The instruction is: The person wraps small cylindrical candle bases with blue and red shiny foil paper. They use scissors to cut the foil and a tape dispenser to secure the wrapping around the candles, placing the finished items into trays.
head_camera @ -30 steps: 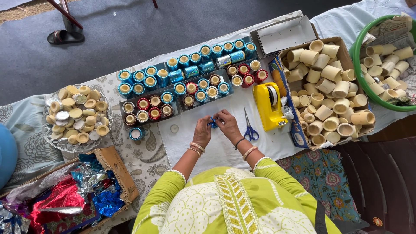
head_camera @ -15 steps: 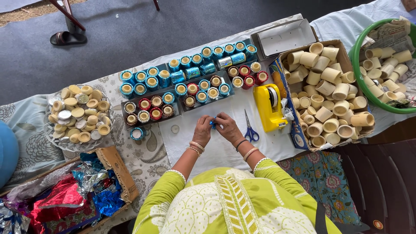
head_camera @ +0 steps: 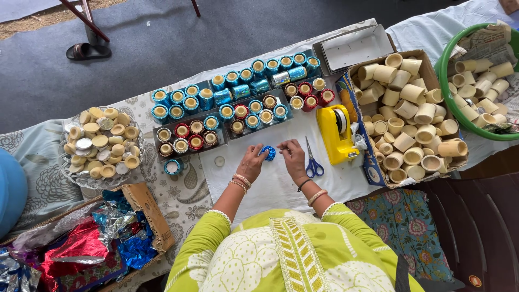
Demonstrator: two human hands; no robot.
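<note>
Head view: at frame centre, left hand (head_camera: pixel 251 162) and right hand (head_camera: pixel 292 158) both pinch a small blue foil-wrapped cup (head_camera: pixel 268 153) between their fingertips, each grip closed on it, just above the white sheet (head_camera: pixel 270 189) on the table. Scissors (head_camera: pixel 312 162) lie just right of it; yellow tape dispenser (head_camera: pixel 336 133) beyond; trays of wrapped cups (head_camera: pixel 238 105) above.
</note>
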